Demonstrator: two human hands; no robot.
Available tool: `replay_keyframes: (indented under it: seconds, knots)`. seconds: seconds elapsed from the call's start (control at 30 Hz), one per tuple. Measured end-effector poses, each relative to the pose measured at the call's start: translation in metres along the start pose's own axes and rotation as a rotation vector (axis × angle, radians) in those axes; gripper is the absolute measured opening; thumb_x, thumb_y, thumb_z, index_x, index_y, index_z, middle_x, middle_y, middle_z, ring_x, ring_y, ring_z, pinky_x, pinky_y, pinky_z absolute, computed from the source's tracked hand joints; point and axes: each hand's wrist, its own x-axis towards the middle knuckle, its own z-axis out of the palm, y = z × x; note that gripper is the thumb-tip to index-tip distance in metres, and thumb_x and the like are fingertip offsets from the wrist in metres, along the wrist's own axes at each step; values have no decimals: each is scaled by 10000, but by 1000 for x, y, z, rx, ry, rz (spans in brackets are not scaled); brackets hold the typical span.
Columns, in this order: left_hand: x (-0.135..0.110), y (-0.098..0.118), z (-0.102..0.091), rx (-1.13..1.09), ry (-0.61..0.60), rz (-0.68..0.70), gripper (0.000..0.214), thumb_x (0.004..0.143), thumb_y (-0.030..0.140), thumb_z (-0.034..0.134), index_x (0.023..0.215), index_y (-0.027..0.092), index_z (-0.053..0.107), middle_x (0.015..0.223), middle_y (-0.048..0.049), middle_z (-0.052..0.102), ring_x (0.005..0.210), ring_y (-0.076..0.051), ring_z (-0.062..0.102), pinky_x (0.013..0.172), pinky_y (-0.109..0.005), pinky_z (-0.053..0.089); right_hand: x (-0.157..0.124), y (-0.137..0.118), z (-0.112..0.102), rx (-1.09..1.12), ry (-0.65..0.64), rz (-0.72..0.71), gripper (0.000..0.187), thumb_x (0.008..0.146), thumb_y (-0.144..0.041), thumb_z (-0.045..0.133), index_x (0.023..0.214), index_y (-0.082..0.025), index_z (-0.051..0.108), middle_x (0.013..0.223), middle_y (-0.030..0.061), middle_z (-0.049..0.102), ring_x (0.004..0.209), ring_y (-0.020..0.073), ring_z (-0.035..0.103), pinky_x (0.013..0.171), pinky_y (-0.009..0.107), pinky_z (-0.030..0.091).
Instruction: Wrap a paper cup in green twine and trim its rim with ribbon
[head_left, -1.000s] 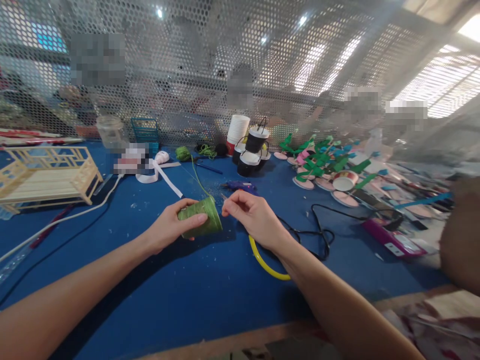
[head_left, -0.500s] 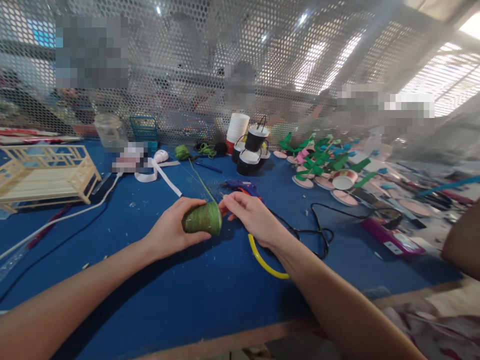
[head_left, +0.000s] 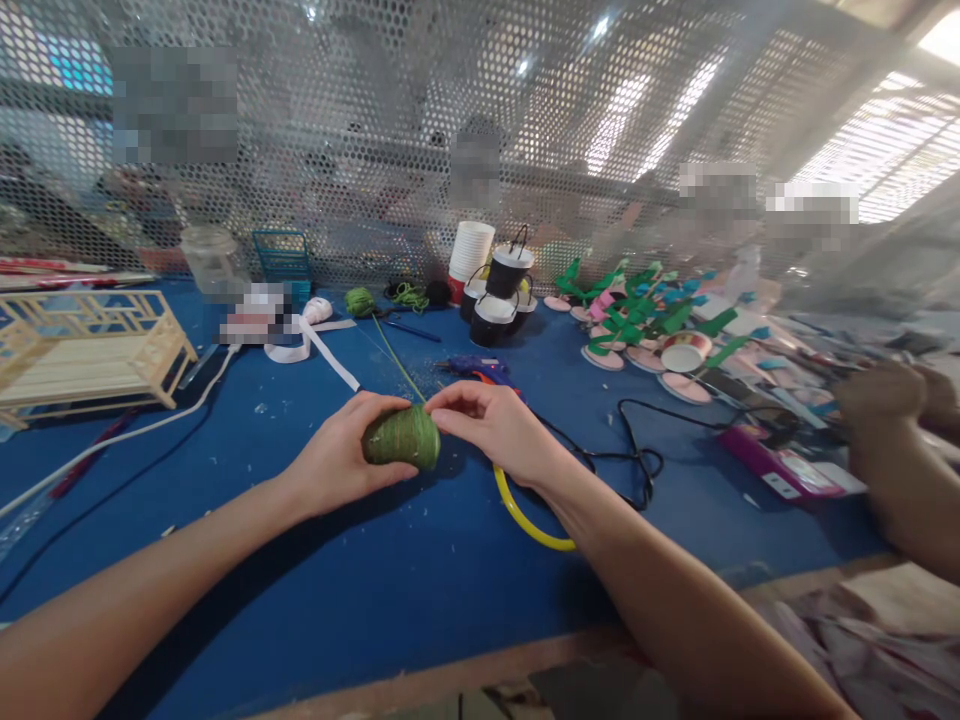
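The head view is showing a small wooden bed frame (head_left: 90,375) standing at the far left of the blue desk (head_left: 300,620), with a white ribbon (head_left: 334,362) lying to its right. Next, the left hand (head_left: 337,450) is clasping the green yarn-wound piece (head_left: 401,440), its thumb running along the near side and its fingers spreading over the far side. The piece is lying tilted on its side in the grasp, near the middle of the desk. Behind it, a green yarn ball (head_left: 360,302) is resting, and a green strand (head_left: 397,357) is stretching from there toward the piece's right end. Working well here is probably meaning that the left fingers are holding firmly without squashing the turns, while the strand is staying lightly taut and each turn is lying snug against its neighbour. A slack strand would likely be leaving gaps or slipping over the end. Behind the right hand (head_left: 506,430) a glue gun (head_left: 484,368) is lying; its tip is best kept well clear of the yarn. That hand's thumb and forefinger are closing together at the piece's right end, though I cannot tell whether they are pinching the strand. A yellow tube (head_left: 523,525) is curving beside the wrist.
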Motion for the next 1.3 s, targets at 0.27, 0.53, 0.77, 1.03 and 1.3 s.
replay_keyframes:
  seconds: [0.27,0.53,0.77,1.03,1.3]
  knots:
    - [3,8,-1,30,11,-44,485,649,448,656,1033,189,512,983,-61,556,901,-214,547,794,-368,454,-1,-1,0,136,-29,19,95,751,-206,529,809,-151,581,688,-7,602,633,96,580,650,255,455]
    - [7,20,0,127,77,-157,465,630,546,619,907,181,545,877,-43,560,778,-201,557,696,-343,450,-2,-3,4,195,-20,-10,95,778,-203,475,819,-155,546,670,-22,556,601,88,577,584,238,441]
    - [4,16,1,78,113,-186,375,663,456,613,901,174,545,872,-41,559,777,-191,548,695,-331,439,-1,-1,4,145,25,19,59,774,-210,491,789,-163,523,645,-20,569,591,101,584,563,241,430]
    - [5,16,-1,7,105,-248,356,678,468,596,874,175,549,839,-29,565,741,-179,533,666,-313,424,-3,1,4,-117,20,-10,218,780,-356,524,666,-170,517,588,-10,558,527,100,481,537,252,385]
    - [5,17,1,33,54,-187,372,699,479,578,901,167,551,838,-36,566,751,-189,541,666,-318,429,9,5,10,-189,-10,-51,212,720,-353,587,802,-158,576,823,44,606,754,153,552,690,295,430]
